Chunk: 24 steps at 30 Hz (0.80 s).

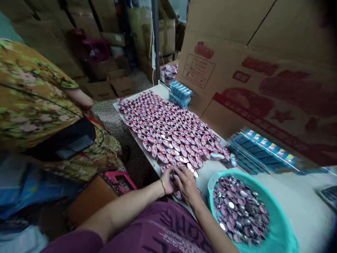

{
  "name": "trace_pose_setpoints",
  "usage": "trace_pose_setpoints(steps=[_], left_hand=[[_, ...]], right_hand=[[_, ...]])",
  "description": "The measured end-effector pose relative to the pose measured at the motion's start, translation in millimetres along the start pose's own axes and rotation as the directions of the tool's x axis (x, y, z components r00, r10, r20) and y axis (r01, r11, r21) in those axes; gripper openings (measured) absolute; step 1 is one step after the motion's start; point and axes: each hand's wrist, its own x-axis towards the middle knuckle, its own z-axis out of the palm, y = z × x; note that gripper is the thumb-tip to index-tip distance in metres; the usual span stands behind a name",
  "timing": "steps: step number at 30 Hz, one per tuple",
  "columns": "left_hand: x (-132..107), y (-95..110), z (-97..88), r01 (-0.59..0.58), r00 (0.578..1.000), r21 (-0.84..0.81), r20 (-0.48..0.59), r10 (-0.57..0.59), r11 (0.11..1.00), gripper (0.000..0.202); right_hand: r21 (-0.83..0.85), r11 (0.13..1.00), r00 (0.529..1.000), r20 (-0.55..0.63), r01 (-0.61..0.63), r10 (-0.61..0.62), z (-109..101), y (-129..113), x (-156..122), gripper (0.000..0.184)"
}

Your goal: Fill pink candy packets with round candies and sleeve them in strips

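Note:
Close to my body, my left hand [168, 181] is curled around small dark round discs [173, 174]. Bent over it is my right hand [186, 183], its fingers closed at the discs; what lies between its fingertips is hidden. Both hands are over the near end of a dense spread of oval pink-and-white pieces with red edges [168, 123]. Many of these ovals bear a dark round centre. To the right of my hands stands a turquoise plastic basket [283, 225], heaped with small round metallic and purplish discs [239, 211].
The white table [302, 196] runs away from me. Blue packs in clear plastic [263, 151] and more blue packs [181, 93] stand along a large cardboard sheet [252, 80]. At left is a person in a yellow floral garment [34, 95], near a pink stool [123, 181]. Cardboard boxes [121, 82] lie behind.

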Motion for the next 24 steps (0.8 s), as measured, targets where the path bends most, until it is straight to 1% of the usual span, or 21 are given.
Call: trace_pose_setpoints(steps=[1, 3, 5, 6, 7, 8, 10, 11, 12, 13, 14, 15, 16, 17, 18, 19, 20, 21, 22, 23, 24], left_hand=[[1, 13, -3.0, 0.004, 1.000, 0.011, -0.007, -0.004, 1.000, 0.023], [2, 41, -8.3, 0.017, 1.000, 0.045, -0.002, -0.017, 0.999, 0.025], [1, 75, -11.8, 0.047, 0.998, 0.097, 0.038, -0.051, 0.994, 0.025], [-1, 94, -12.6, 0.063, 0.995, 0.130, 0.064, -0.071, 0.990, 0.024], [-2, 114, -12.9, 0.073, 0.992, 0.162, 0.088, -0.088, 0.984, 0.023], [-4, 133, -12.9, 0.080, 0.988, 0.191, 0.115, -0.104, 0.978, 0.021], [-9, 169, -12.8, 0.094, 0.976, 0.217, 0.173, -0.133, 0.972, 0.022], [-11, 185, -13.4, 0.105, 0.970, 0.215, 0.194, -0.147, 0.971, 0.023], [-13, 199, -14.7, 0.115, 0.965, 0.206, 0.208, -0.159, 0.972, 0.024], [-15, 212, -16.9, 0.122, 0.964, 0.193, 0.212, -0.163, 0.974, 0.024], [-17, 223, -20.0, 0.122, 0.965, 0.177, 0.209, -0.158, 0.977, 0.023], [-20, 233, -23.8, 0.114, 0.969, 0.158, 0.202, -0.145, 0.981, 0.022], [-22, 242, -28.0, 0.100, 0.973, 0.140, 0.192, -0.126, 0.985, 0.021], [-24, 249, -32.4, 0.082, 0.978, 0.124, 0.182, -0.104, 0.989, 0.020], [-26, 255, -36.6, 0.063, 0.982, 0.108, 0.169, -0.081, 0.992, 0.020], [-29, 260, -40.3, 0.046, 0.986, 0.096, 0.155, -0.061, 0.994, 0.019], [-31, 264, -43.2, 0.031, 0.989, 0.085, 0.140, -0.042, 0.996, 0.019], [-33, 267, -45.2, 0.013, 0.991, 0.072, 0.129, -0.022, 0.997, 0.018], [-35, 270, -46.3, -0.008, 0.992, 0.056, 0.125, 0.001, 0.998, 0.018], [-36, 271, -46.5, -0.028, 0.992, 0.038, 0.126, 0.023, 0.999, 0.018], [-37, 272, -46.0, -0.046, 0.991, 0.021, 0.129, 0.043, 0.999, 0.018]], right_hand=[[0.040, 0.999, 0.999, 0.040, 0.015, -0.016, 7, -1, 14, 0.034], [0.146, 0.989, 0.998, 0.067, -0.018, 0.008, 23, -2, 43, 0.033], [0.292, 0.948, 0.992, 0.030, -0.127, 0.124, 39, -3, 73, 0.030], [0.378, 0.903, 0.975, -0.005, -0.204, 0.223, 48, -3, 88, 0.029], [0.469, 0.837, 0.940, -0.038, -0.283, 0.338, 57, -2, 103, 0.027], [0.562, 0.749, 0.886, -0.059, -0.351, 0.460, 65, -1, 116, 0.026], [0.732, 0.527, 0.747, -0.038, -0.431, 0.664, 79, 5, 140, 0.027], [0.793, 0.416, 0.683, -0.001, -0.445, 0.731, 85, 9, 149, 0.029], [0.828, 0.325, 0.627, 0.041, -0.458, 0.778, 89, 14, 157, 0.031], [0.836, 0.265, 0.579, 0.075, -0.480, 0.812, 92, 21, 164, 0.032], [0.817, 0.243, 0.541, 0.098, -0.522, 0.835, 94, 29, 170, 0.032], [0.772, 0.260, 0.518, 0.104, -0.581, 0.849, 95, 38, 176, 0.029], [0.699, 0.309, 0.511, 0.094, -0.645, 0.854, 95, 46, 183, 0.026], [0.597, 0.381, 0.520, 0.073, -0.706, 0.851, 94, 54, 191, 0.023], [0.465, 0.462, 0.543, 0.048, -0.755, 0.838, 94, 62, 200, 0.020], [0.308, 0.542, 0.578, 0.031, -0.782, 0.816, 95, 68, 211, 0.017], [0.138, 0.607, 0.616, 0.026, -0.783, 0.788, 96, 72, 221, 0.014], [-0.031, 0.647, 0.647, 0.033, -0.762, 0.762, 98, 75, 232, 0.013], [-0.186, 0.663, 0.667, 0.053, -0.725, 0.744, 100, 77, 242, 0.012], [-0.319, 0.660, 0.675, 0.079, -0.680, 0.734, 102, 78, 250, 0.013], [-0.420, 0.646, 0.672, 0.108, -0.637, 0.732, 104, 78, 258, 0.015]])
